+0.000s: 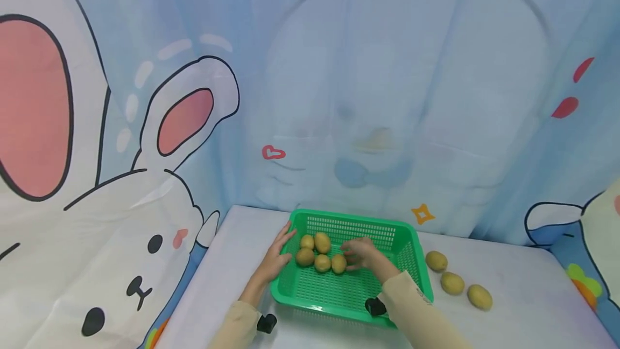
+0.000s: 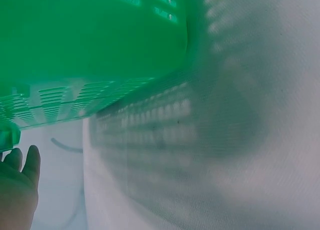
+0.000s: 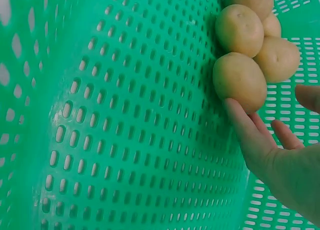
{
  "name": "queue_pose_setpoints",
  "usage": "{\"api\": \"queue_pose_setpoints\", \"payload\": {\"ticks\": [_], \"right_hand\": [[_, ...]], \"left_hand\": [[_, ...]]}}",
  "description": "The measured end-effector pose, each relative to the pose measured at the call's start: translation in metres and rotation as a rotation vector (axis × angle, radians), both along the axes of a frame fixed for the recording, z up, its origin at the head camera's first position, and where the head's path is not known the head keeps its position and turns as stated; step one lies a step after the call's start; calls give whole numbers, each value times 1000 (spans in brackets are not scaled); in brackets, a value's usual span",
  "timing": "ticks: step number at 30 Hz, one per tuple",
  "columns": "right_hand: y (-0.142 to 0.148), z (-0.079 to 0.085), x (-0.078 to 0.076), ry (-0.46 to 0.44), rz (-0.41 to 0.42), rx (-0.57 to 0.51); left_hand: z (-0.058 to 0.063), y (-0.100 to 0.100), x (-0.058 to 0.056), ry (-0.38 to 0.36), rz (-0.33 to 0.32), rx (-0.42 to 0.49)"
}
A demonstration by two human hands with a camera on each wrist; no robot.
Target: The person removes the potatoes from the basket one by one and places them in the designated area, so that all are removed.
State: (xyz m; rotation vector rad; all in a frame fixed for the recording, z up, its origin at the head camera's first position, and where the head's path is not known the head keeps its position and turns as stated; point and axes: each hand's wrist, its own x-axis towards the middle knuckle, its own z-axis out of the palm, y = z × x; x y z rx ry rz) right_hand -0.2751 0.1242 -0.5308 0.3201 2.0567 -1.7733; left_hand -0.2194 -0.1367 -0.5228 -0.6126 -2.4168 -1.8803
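Note:
A green plastic basket [image 1: 339, 310] with perforated sides stands on the white-covered table. My left hand [image 1: 273, 263] rests against its left rim, fingers fairly straight; in the left wrist view, part of that hand [image 2: 19, 190] shows just under the rim. Inside the basket my right hand [image 1: 363, 255] is spread beside several potatoes grouped at the left. In the right wrist view, a fingertip of the right hand [image 3: 285, 165] touches the nearest potato [image 3: 240, 82]. The other fingers stand apart from it, loosely bent.
Three potatoes lie in a slanting row on the table right of the basket, the middle one [image 1: 452, 283] between its neighbours. A blue cartoon-printed curtain [image 1: 387, 85] hangs behind the table. A printed rabbit cloth [image 1: 160, 263] covers the left side.

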Motion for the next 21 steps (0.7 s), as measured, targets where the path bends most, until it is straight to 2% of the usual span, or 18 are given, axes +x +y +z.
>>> {"api": "queue_pose_setpoints", "payload": {"ticks": [7,14,21], "right_hand": [[-4,-3,-4,4,10,48],[-7,-3,-4,25,66,119],[-6,-1,-2,22,72,131]], "left_hand": [[3,1,-1,-21,8,-11],[4,1,-1,-13,12,-7],[5,1,1,-11,17,-1]]}}
